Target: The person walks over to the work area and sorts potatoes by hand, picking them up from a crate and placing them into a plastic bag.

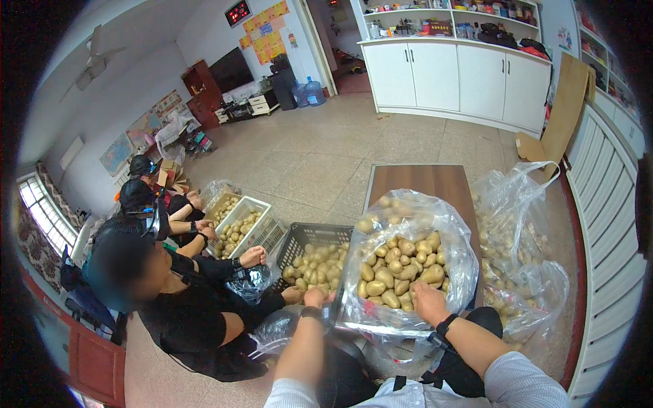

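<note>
Right hand (428,304) at the potatoes (401,268) in an open clear plastic bag (460,238); left hand (316,298) beside the black plastic crate (294,239).

Right fingers curl over the pile's near side, though whether they pinch a potato cannot be told; blur leaves the left hand's grip unclear too. The bag's crumpled rim stands up round the pile, partly covering a wood-grain tabletop (422,178). More potatoes fill the black crate, where a neighbour's hand (292,295) crowds the left hand. Farther left stands a white plastic crate (272,234); to the right, filled plastic bags (518,228) sit near a white slatted railing (609,204).
</note>
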A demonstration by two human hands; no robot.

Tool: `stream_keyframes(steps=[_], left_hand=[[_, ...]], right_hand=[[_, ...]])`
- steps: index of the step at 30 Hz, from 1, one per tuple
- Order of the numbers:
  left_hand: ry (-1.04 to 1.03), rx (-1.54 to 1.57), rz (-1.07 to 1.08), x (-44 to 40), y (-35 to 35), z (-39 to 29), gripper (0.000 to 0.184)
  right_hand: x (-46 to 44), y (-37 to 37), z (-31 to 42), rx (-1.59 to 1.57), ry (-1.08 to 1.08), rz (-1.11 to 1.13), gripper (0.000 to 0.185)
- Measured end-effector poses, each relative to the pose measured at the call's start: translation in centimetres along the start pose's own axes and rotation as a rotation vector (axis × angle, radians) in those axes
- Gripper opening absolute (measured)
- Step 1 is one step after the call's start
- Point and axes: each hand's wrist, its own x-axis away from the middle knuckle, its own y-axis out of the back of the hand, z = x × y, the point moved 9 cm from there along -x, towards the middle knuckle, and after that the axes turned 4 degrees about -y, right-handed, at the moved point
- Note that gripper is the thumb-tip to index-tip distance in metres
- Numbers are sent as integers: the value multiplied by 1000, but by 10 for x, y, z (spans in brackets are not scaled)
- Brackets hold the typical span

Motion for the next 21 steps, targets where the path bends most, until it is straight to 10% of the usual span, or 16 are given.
stream_keyframes(steps=[21], left_hand=[[125,11,133,1,-19,26,48]], right_hand=[[2,-6,2,61,35,4,35]])
